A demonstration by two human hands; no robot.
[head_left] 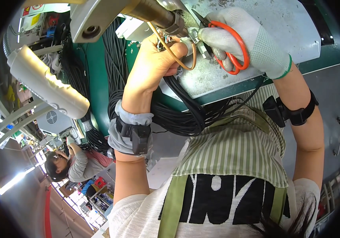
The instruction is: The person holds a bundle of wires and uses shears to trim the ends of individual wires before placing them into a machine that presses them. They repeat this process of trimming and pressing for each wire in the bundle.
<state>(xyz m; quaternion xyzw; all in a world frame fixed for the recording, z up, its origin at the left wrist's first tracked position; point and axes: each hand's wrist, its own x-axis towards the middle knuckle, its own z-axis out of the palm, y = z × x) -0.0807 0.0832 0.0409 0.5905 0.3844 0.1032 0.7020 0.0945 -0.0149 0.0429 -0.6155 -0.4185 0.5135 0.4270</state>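
My left hand (156,59) is bare and pinches an orange wire (178,61) that loops beside a small metal connector (195,37) at the end of a steel tube (154,14). My right hand (245,39) wears a white knit glove and grips orange-handled scissors (233,49), their blades pointing up left toward the connector. Both hands meet over a pale grey work plate (281,27) littered with small wire clippings. Each of my wrists carries a black strap with a small box.
A thick bundle of black cables (178,115) hangs off the green bench edge (98,79) below my hands. A long white lamp (47,81) juts out at the left. Another person (74,164) sits at a bench far off at lower left.
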